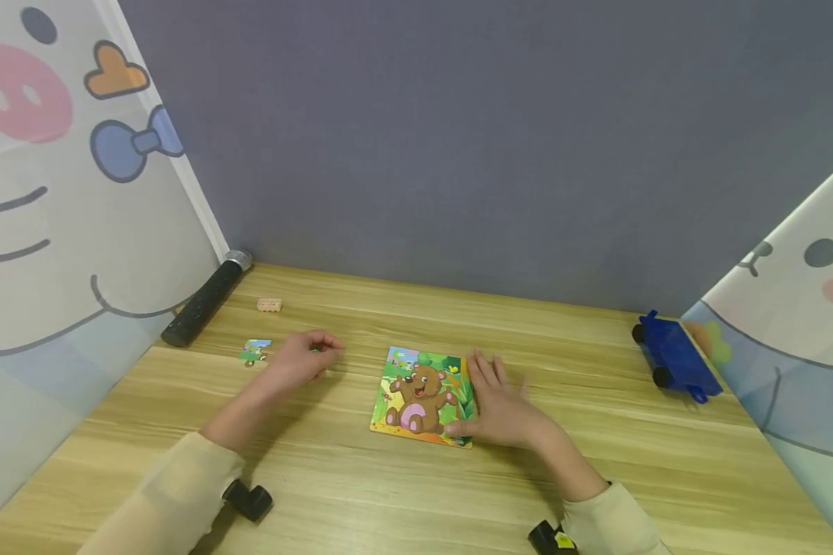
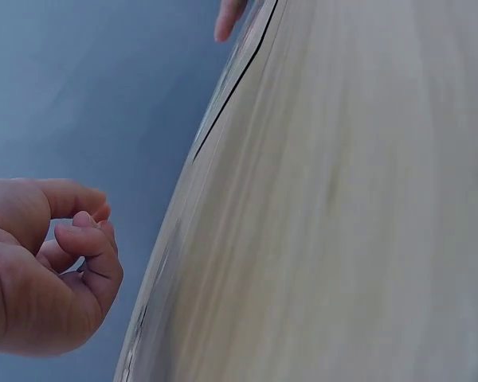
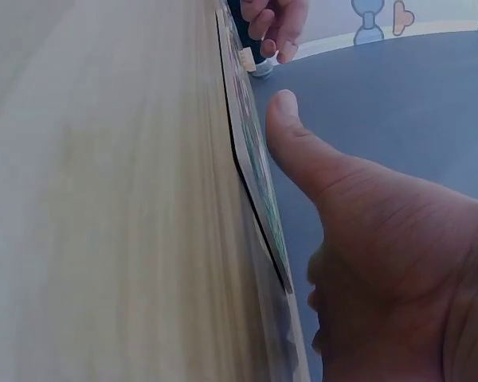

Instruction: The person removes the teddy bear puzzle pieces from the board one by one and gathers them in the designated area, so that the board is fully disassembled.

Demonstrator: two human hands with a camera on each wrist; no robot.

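Where the left hand (image 1: 301, 358) is: between the loose puzzle section (image 1: 255, 351) and the bear puzzle (image 1: 419, 397), its forearm slanting in from the lower left.
Left fingers: curled in toward the thumb; a speck of green shows beside them, too small to tell whether they pinch something.
Right hand (image 1: 503, 408): released, palm down along the bear puzzle's right side, fingers spread away from the person and grasping nothing, thumb reaching over the lower right corner; whether the thumb presses cannot be told.
Bear puzzle: flat on the table (image 1: 361, 493), slightly turned, its brown bear upright to the person.
Cream sleeves (image 1: 173, 486): pushed back from both wrists, a black device (image 1: 247, 499) at the left cuff and another (image 1: 551, 538) at the right.
Table surface: pale yellowish wood with streaky grain, running back to the wall.
Far left: a black microphone (image 1: 208, 301) lying aslant, a small pink block (image 1: 269, 305) near it.
Far right: a blue toy cart (image 1: 676, 354) with black wheels.
Room: a plain grey partition (image 1: 458, 146) behind, cartoon-printed panels (image 1: 55, 193) at both sides.
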